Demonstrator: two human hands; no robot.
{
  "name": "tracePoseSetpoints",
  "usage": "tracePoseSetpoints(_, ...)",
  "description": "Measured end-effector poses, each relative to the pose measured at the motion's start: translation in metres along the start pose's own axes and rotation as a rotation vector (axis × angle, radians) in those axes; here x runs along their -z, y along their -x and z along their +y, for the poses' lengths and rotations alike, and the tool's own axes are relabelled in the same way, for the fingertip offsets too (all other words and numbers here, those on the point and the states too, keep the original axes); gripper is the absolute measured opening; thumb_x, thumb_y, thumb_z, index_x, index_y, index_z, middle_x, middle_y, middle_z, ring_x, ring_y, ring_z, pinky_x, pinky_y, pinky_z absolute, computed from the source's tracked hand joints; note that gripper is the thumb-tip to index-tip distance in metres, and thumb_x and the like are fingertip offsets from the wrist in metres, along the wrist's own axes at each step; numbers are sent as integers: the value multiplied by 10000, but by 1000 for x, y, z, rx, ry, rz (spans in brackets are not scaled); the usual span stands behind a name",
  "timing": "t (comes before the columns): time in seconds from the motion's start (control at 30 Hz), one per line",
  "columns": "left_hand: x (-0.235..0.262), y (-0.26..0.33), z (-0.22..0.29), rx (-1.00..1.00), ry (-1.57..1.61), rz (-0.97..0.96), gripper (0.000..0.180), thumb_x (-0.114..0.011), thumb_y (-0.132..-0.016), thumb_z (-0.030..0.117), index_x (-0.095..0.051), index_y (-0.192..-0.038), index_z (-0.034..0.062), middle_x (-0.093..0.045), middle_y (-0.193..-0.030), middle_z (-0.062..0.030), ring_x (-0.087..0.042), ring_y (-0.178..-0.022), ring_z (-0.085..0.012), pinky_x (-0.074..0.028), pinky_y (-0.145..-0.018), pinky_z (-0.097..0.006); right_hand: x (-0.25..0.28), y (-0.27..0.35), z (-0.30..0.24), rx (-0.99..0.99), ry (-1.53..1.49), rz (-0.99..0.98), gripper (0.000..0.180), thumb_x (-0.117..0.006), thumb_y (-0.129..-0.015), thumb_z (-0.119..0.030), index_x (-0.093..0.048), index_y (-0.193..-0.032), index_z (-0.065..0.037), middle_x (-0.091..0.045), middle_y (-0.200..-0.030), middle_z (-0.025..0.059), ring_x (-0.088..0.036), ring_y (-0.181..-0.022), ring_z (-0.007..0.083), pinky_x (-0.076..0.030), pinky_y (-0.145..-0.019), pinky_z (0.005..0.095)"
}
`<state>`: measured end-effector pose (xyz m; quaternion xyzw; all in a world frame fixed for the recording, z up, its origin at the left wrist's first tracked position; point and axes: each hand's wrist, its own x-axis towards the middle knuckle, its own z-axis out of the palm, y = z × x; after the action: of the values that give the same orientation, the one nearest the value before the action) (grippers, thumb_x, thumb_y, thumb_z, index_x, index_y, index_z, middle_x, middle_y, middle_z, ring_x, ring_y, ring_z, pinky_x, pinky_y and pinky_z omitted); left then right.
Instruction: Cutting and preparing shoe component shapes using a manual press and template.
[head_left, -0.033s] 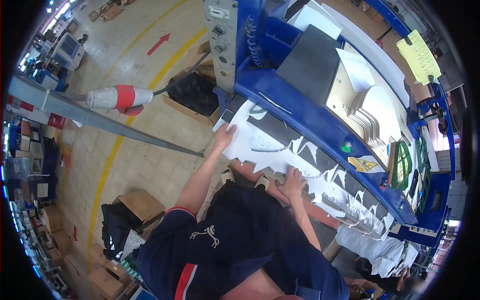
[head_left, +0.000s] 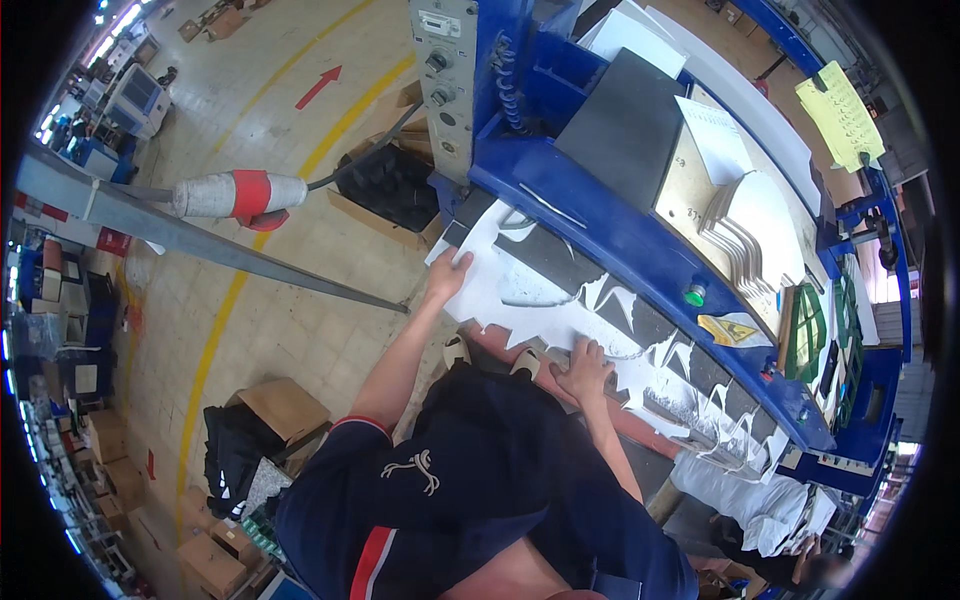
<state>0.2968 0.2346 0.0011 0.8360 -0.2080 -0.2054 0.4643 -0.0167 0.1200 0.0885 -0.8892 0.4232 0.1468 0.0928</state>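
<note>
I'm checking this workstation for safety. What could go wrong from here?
The white sheet has narrow, ragged strips, which might tear or snag if the left hand and right hand tug it. Its jagged edge might scratch either bare hand. The stacked pale curved pieces might slide if bumped.

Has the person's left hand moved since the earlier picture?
No, not visibly: the left hand sits at the same place on the white sheet, judged against the blue machine beam.
</note>
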Motion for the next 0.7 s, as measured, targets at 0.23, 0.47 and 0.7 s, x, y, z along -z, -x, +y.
tracePoseSetpoints(0.23, 48, 6, -2, 170, -267, -357, 464, -612, -890, 460, -655, -905, -1, -662, -829, -181, -652, -790, -286, -492, -728, -383, 21, -4, 22, 210, -287, -529, 793, -628, -813, -579, -439, -1345, -23, -478, -1367, 257, -420, -1319, 377, -326, -1096, 471)
tracePoseSetpoints(0.47, 18, 9, -21, -26, -332, -25, 497, -574, -881, 489, -639, -792, 4, -639, -744, -197, -619, -736, -401, -471, -637, -459, 68, -79, -88, 447, -334, -349, 499, -522, -910, -533, -659, -946, -54, -686, -913, 186, -651, -925, 373, -502, -813, 454)
tracePoseSetpoints(0.7, 52, 34, -1, 8, 49, -135, 378, -599, -899, 372, -636, -794, 11, -609, -698, -212, -609, -653, -375, -467, -596, -425, 41, -110, -154, 372, -391, -58, 398, -636, -855, -434, -618, -745, -52, -678, -755, 163, -672, -777, 364, -525, -688, 471)
